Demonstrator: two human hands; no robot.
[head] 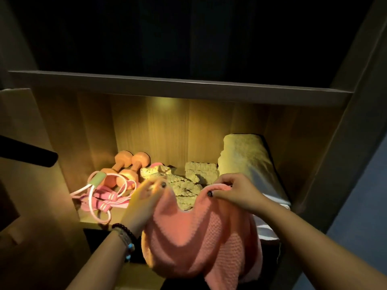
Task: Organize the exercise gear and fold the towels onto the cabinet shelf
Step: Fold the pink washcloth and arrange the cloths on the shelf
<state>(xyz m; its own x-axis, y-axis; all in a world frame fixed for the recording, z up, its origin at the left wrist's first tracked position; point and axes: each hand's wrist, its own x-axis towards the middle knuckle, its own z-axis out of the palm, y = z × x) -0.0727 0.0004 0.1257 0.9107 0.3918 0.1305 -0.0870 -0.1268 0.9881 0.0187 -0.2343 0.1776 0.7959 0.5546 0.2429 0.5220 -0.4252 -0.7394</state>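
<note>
A pink waffle-weave towel [201,243] hangs in front of the lit cabinet shelf [92,218], sagging in the middle. My left hand [144,199] grips its top left corner and my right hand [234,193] pinches its top right corner, both over the shelf's front edge. Two orange dumbbells [125,166] lie at the back left of the shelf. In front of them a pink and white jump rope [100,195] is tangled in a heap. A crumpled yellowish towel [186,187] lies behind the pink one. A large folded pale towel [249,162] fills the right side.
A folded yellowish cloth [201,170] stands at the back middle. The upper shelf board [180,86] overhangs the compartment, with darkness above it. A black bar [29,153] juts in from the left. The open cabinet door [31,185] stands on the left.
</note>
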